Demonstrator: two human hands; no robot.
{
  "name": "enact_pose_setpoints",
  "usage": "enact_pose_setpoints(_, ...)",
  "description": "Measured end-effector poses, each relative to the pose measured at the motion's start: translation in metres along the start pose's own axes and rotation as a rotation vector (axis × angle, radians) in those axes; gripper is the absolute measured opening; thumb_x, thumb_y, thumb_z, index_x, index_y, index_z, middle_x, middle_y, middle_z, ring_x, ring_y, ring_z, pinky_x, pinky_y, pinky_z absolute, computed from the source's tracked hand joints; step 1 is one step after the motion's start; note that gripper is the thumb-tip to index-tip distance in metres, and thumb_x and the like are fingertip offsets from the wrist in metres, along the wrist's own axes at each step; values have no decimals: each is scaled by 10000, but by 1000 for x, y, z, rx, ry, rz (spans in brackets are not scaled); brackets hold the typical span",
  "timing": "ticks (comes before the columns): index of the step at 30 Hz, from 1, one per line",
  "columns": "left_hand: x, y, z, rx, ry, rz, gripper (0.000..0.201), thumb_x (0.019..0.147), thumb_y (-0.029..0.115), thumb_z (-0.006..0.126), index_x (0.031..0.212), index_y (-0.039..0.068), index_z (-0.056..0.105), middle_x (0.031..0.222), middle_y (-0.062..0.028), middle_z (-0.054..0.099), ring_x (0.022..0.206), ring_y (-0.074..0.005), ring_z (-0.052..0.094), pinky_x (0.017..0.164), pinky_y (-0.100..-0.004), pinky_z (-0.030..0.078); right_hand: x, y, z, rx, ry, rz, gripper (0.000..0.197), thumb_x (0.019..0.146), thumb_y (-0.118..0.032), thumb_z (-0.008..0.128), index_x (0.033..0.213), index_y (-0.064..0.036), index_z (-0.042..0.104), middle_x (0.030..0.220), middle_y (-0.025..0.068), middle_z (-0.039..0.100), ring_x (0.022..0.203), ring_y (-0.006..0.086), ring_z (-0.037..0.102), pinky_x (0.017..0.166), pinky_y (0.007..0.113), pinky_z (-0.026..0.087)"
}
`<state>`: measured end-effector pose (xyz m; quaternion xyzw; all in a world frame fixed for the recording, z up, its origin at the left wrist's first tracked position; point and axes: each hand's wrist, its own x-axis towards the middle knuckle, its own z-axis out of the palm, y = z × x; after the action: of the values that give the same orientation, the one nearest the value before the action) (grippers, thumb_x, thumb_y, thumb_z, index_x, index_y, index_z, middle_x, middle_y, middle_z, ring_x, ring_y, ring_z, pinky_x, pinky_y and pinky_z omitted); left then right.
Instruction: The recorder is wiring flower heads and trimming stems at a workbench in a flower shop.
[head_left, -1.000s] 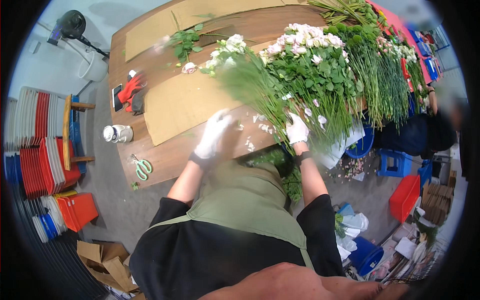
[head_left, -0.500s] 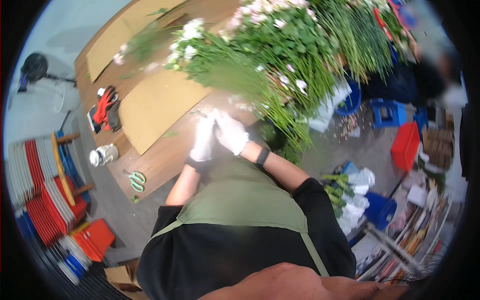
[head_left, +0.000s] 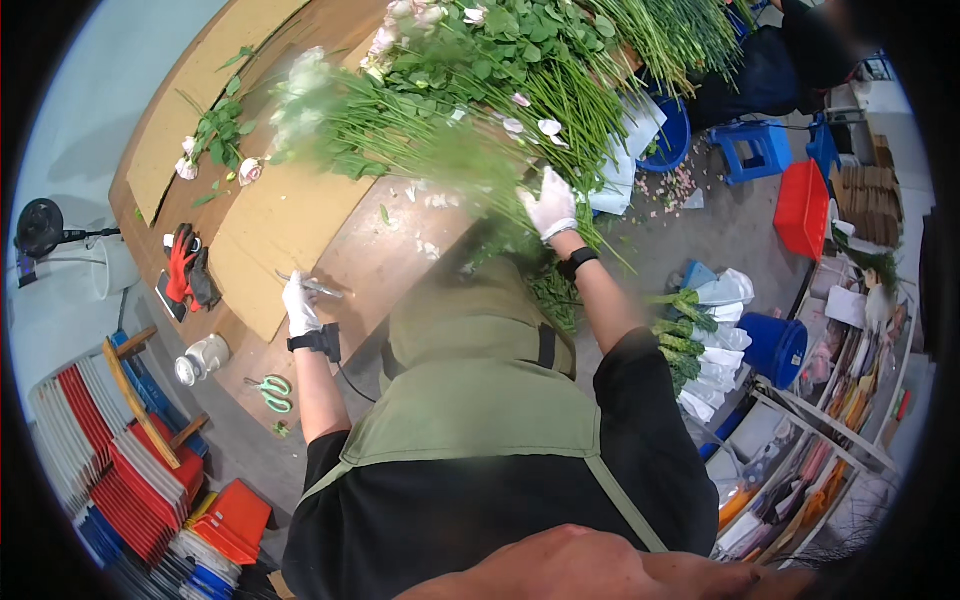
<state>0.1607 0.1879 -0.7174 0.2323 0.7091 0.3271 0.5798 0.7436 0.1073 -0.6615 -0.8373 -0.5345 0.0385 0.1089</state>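
My left hand, in a white glove, is closed on a small silver metal hand tool above the cardboard's near edge. Its exact kind is unclear. My right hand, gloved too, reaches to the cut ends of a heap of green stems on the right of the table. Its thumb and fingers look apart, touching or just beside the stems. White flowers, blurred, lie at the far end of one bunch. Pale pink roses with leaves lie behind.
On the wooden table lie cardboard, two loose roses, red-and-black gloves, a white jar and green-handled scissors. Beyond the right edge stand a blue bucket, a blue stool and a person in dark clothes.
My hands were together over the table's near part. They have parted: the left went left with the metal tool, the right went right to the stems. The view has shifted slightly.
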Motion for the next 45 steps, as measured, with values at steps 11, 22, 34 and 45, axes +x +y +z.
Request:
enact_pose_setpoints(11, 25, -30, -14, -50, 371, 172, 40, 984, 93, 584, 970, 56, 579, 752, -64, 646, 543, -111, 529, 490, -267, 423, -4, -21, 12, -14, -288, -152, 1175, 578, -732, 863, 1448, -30, 499, 1353, 182, 606, 1244, 367, 578, 1054, 498, 421)
enact_pose_setpoints(22, 50, -33, -15, -256, 391, 272, 121, 896, -10, 566, 848, 90, 517, 676, -3, 516, 562, -121, 432, 547, -303, 380, -4, -20, 44, -14, -324, 14, 662, 761, -306, 861, 1287, -63, 540, 1108, 172, 702, 1062, 367, 678, 966, 468, 517)
enact_pose_setpoints(34, -51, 41, 84, -74, 574, 682, 247, 980, 103, 675, 1185, -33, 650, 1015, -111, 679, 903, -194, 657, 819, -323, 537, 7, -48, -70, 63, -258, -174, 286, 890, -296, 720, 1038, -77, 611, 861, 170, 730, 797, 410, 711, 725, 526, 548)
enact_pose_setpoints(45, -57, 131, 272, -1052, -876, -140, 851, 1015, 669, 513, 1493, -25, 400, 1469, -178, 553, 1316, -346, 569, 1112, -512, 477, -64, -123, -144, -404, 92, -401, 85, 921, -139, 593, 852, -158, 548, 687, 35, 591, 581, 233, 664, 542, 365, 539)
